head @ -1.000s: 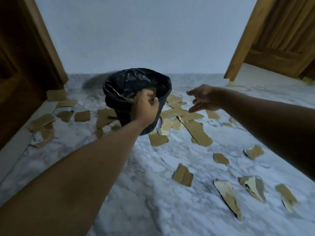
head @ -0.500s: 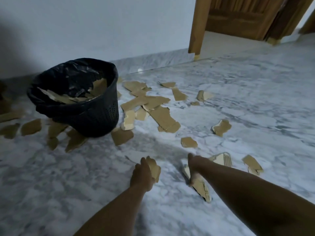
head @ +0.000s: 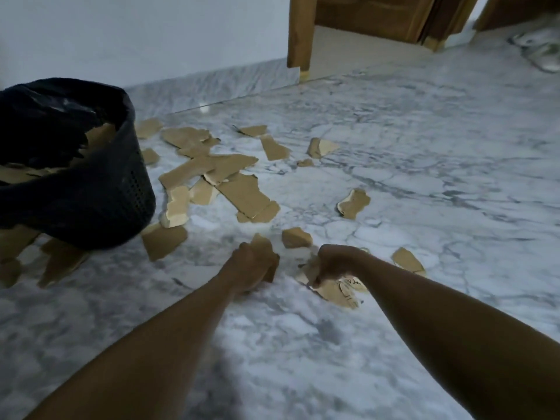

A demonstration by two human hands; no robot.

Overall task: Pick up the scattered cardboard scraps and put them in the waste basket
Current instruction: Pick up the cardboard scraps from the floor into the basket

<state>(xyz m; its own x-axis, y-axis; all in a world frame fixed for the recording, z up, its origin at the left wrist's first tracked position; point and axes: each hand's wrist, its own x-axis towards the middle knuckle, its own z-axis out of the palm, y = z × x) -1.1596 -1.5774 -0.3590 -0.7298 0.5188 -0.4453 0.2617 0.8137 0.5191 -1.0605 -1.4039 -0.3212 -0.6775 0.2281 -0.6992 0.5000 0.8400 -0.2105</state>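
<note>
Reaching down to the marble floor [head: 394,192], the left hand [head: 253,265] closed on a cardboard scrap [head: 263,241]; the right hand [head: 335,263] gripped a printed scrap [head: 339,291]. More scraps [head: 242,192] lay beside the black waste basket [head: 100,195].

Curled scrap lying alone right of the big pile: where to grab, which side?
Probably pinch the curled scrap at its raised pale left edge, coming from that side. That edge lifts off the marble floor, leaving room for a finger under it; the rest lies flat. No other scraps touch it.
</note>
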